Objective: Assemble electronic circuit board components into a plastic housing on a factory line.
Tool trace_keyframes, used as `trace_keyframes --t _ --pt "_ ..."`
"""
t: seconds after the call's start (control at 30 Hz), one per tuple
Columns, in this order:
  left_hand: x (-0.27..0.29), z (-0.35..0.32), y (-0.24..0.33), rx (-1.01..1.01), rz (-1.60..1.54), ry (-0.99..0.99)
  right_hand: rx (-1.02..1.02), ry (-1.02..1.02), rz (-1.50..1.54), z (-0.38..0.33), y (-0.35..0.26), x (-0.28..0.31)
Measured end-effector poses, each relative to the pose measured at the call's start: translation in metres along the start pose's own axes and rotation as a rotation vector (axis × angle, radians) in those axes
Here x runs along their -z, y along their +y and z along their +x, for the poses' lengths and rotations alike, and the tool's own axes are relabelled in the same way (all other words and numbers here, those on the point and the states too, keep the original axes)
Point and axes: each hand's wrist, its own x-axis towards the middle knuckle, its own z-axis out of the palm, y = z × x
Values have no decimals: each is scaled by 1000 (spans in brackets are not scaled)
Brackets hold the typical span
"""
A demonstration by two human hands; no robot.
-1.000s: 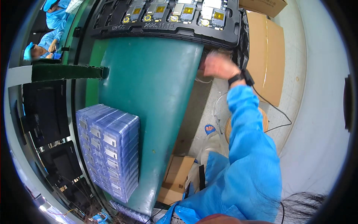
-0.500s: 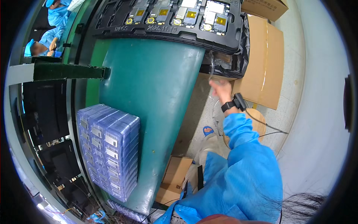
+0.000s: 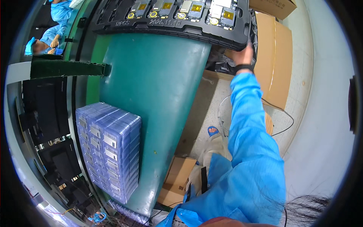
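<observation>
My right hand reaches up to the right front corner of a black moulded tray, over an open carton lined with black plastic. It is smeared by motion and its fingers are partly hidden at the tray's corner, so I cannot tell whether they grip it. Several circuit boards with gold-coloured patches and round yellow-rimmed parts sit in the tray's pockets. My left hand is out of view.
A tall stack of clear plastic trays holding small silver parts stands on the green bench. A cardboard flap lies to the right, with a wooden stool below. At upper left a person in blue works.
My right hand has moved up and away from me, from beside the carton to the black tray's corner. The view has shifted slightly.
</observation>
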Motion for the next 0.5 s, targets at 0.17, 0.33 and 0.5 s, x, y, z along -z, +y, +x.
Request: trace_keyframes --t 0.17,0.33,0.5 --pt "7 4 -15 10 16 0 -130 362 209 61 12 75" --pt "-4 10 -12 -1 27 -10 -106 101 -719 -39 -9 34" --pt "3 16 -31 8 60 6 147 -329 -1684 -89 18 -15"
